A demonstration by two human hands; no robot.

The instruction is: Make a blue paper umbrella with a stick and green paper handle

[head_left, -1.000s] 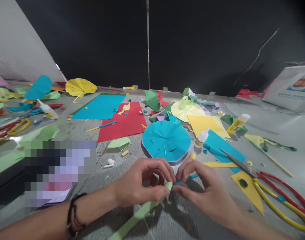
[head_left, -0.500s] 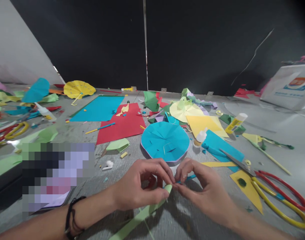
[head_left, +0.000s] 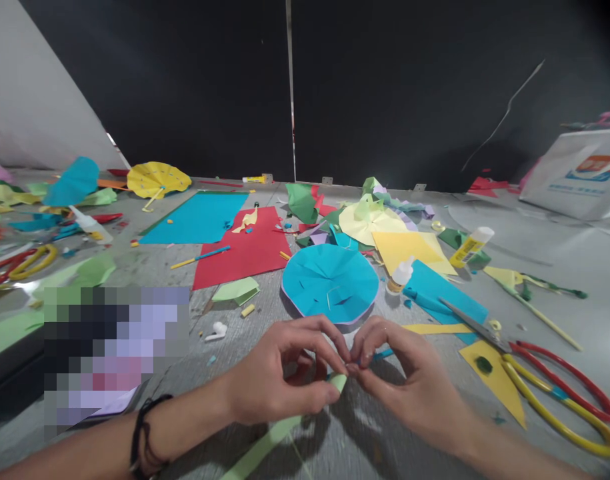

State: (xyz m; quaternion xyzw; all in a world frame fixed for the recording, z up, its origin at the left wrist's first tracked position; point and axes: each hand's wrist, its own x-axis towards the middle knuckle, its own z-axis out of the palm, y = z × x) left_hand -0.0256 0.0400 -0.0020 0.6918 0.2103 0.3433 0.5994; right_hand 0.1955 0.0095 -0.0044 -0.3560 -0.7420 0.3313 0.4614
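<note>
My left hand [head_left: 279, 370] pinches the end of a long light green paper strip [head_left: 267, 443], which trails down towards me over the grey floor. My right hand [head_left: 405, 380] grips a thin blue stick [head_left: 382, 355] close to its tip. My fingertips meet at the strip's end, and they hide where the stick and paper join. Just beyond my hands lies a round blue paper disc [head_left: 329, 283] with a pale rim and small slits.
Red-handled scissors [head_left: 552, 393] lie right of my right hand, on a yellow paper piece [head_left: 495, 380]. A small glue bottle [head_left: 402, 275], a red sheet [head_left: 239, 250] and a white earbud [head_left: 215, 331] lie nearby. Several paper scraps surround them.
My hands have drawn slightly closer around the strip's end, and the strip's tip sits a little lower. The view has shifted slightly, while the surrounding objects stay put.
</note>
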